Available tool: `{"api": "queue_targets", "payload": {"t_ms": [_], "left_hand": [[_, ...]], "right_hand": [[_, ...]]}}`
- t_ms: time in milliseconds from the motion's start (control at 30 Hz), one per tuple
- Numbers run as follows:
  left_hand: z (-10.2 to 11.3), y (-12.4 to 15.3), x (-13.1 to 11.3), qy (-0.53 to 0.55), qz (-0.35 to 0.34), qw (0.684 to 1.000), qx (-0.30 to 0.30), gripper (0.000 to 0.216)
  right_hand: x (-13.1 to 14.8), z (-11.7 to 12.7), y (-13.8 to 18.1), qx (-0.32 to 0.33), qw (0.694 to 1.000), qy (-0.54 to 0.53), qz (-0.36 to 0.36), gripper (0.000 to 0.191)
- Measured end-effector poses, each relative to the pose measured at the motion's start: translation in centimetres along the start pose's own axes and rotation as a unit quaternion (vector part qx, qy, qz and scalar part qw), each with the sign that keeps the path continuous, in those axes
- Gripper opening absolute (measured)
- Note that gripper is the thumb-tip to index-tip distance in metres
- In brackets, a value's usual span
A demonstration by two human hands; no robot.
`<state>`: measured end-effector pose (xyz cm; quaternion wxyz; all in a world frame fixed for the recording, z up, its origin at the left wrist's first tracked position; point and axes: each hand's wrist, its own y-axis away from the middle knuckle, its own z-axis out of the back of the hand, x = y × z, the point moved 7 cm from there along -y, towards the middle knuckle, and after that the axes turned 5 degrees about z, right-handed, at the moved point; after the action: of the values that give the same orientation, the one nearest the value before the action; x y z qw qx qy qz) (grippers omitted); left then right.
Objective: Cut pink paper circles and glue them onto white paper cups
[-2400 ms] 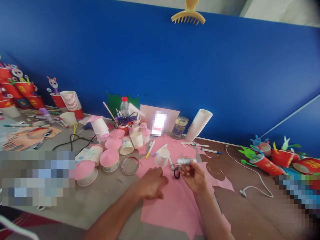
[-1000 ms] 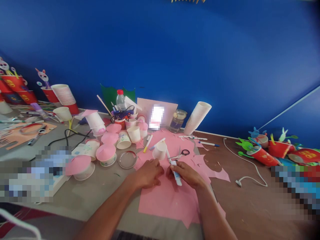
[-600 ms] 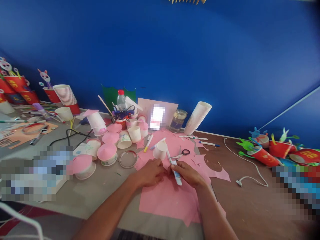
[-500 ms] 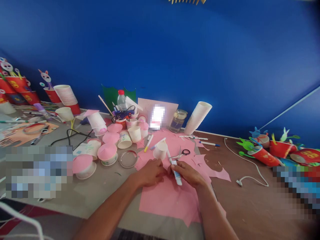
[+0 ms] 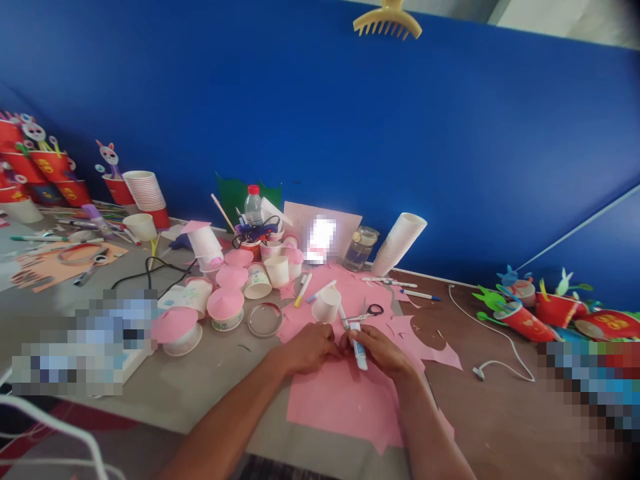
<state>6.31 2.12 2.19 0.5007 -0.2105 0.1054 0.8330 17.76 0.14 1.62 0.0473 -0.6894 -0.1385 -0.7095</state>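
Note:
A small white tube with blue print (image 5: 359, 347), like a glue tube, slants downward in my right hand (image 5: 380, 350), gripped between thumb and fingers. Close beside it, my left hand (image 5: 313, 348) is curled with its fingertips pressed down over the pink paper (image 5: 340, 403); whatever those fingers hold, if anything, is hidden. Both hands almost meet above the sheet. Just beyond them a white paper cup (image 5: 327, 305) sits tilted on pink scraps. Scissors with dark handles (image 5: 374, 310) lie to its right, and a roll of clear tape (image 5: 265, 320) lies left of my left hand.
Paper cups with pink cone tops (image 5: 225, 303) crowd the left. Behind stand a glass jar (image 5: 361, 247), a leaning cup stack (image 5: 400, 243) and a lit screen (image 5: 320, 239). A white cable (image 5: 505, 340) and red decorated cups (image 5: 530, 313) are at right, near a blue wall (image 5: 320, 120).
The camera view has tilted up slightly and shifted, bringing the yellow claw-shaped hair clip above further into view. Both hands stay close together over the pink paper, the tube still in my right hand.

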Motion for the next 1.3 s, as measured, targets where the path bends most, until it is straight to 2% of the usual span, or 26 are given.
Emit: {"api": "queue_targets", "payload": {"t_ms": [200,333,500,667,767,900,1033,1133,1300], "left_hand": [[0.1,0.2,-0.1,0.036,-0.013,0.999,-0.009,0.019],[0.1,0.3,0.1,0.036,0.001,0.999,0.002,0.016],[0.2,0.1,0.1,0.032,-0.003,0.999,0.007,0.016],[0.1,-0.1,0.2,0.034,-0.013,0.999,0.006,0.013],[0.0,-0.1,0.6,0.035,0.011,0.999,0.004,0.015],[0.1,-0.1,0.6,0.057,0.015,0.998,0.011,0.019],[0.3,-0.2,0.5,0.064,0.024,0.998,0.019,0.017],[0.2,-0.3,0.7,0.065,0.026,0.997,0.025,0.016],[0.3,-0.5,0.6,0.082,0.005,0.997,0.011,0.014]], "right_hand": [[0.6,-0.5,-0.1,-0.015,0.997,-0.055,0.042,0.039],[0.9,0.2,-0.2,-0.096,0.990,-0.093,0.053,0.044],[1.5,0.7,0.0,-0.172,0.982,-0.073,0.026,0.042],[2.5,0.1,0.7,-0.114,0.992,-0.020,0.041,0.036],[1.8,0.3,1.7,-0.092,0.994,-0.002,0.052,0.034],[-0.7,1.2,2.6,-0.120,0.991,-0.010,0.062,0.033],[-2.2,1.7,2.9,-0.150,0.987,0.041,0.044,0.034],[-2.0,1.2,2.8,-0.134,0.985,0.102,0.031,0.033],[-1.2,0.8,2.5,-0.122,0.978,0.161,0.054,0.028]]}}
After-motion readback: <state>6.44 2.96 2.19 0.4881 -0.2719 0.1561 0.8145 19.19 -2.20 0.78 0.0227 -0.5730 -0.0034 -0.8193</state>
